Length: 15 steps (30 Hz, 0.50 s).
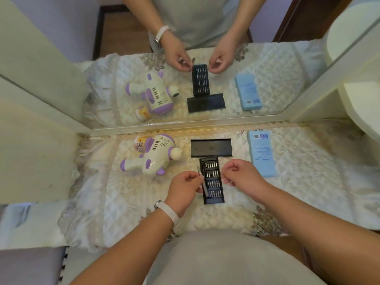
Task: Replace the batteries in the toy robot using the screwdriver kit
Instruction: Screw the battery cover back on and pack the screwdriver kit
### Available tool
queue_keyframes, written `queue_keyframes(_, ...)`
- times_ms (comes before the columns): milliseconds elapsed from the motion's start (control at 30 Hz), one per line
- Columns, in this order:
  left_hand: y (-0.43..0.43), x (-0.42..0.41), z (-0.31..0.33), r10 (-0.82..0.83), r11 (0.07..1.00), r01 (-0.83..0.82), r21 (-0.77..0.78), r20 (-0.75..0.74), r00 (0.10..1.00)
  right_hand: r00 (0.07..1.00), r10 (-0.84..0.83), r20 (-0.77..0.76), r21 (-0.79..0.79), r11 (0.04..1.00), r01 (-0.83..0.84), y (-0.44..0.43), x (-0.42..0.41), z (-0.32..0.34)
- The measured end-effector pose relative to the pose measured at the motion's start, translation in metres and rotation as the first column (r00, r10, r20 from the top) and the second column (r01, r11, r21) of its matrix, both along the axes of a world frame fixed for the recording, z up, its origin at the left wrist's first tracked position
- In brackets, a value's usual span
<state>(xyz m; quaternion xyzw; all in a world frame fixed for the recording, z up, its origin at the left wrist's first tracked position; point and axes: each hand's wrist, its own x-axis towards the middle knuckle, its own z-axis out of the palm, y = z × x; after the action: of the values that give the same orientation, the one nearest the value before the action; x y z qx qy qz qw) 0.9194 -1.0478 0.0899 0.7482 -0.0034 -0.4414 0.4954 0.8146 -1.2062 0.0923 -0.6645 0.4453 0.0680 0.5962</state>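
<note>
A grey shirt (226,258) fills the bottom of the view, and two bare forearms reach forward from it over the desk. The left wrist wears a white band (171,213).

The left hand (186,188) pinches a thin dark screwdriver (205,189) between thumb and curled fingers. The tool is tilted over the left edge of the bit tray (213,182). The right hand (241,174) is just beside the tray's right edge, with its fingers curled and its thumb and forefinger tips drawn together. Whether they hold anything is too small to tell.

The open black tray lies lengthwise between the hands, with rows of silver bits in it. Its black lid (211,147) lies crosswise, touching the tray's far end.

The robot (153,156), cream with purple trim, lies on its side to the left of the lid, near the back of the desk and apart from both hands. A blue box (262,153) lies to the right of the lid, printed side up.

A quilted cream cloth (123,202) covers the desk. Along its far edge stands a mirror (267,64), which repeats the hands, tray, robot and box.
</note>
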Motion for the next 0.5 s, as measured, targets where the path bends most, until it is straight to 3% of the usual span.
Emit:
queue_keyframes(233, -0.022, -0.001, -0.034, -0.002, 0.992, -0.004, 0.127, 0.049, 0.999, 0.941, 0.332, -0.059, -0.148, 0.930, -0.338, -0.012, 0.020, -0.034)
queue_keyframes(500, -0.027, 0.007, -0.051, -0.173, 0.948, 0.121, 0.294, 0.156, 0.973, 0.847, 0.524, -0.089, -0.218, 0.819, -0.530, -0.018, 0.028, -0.046)
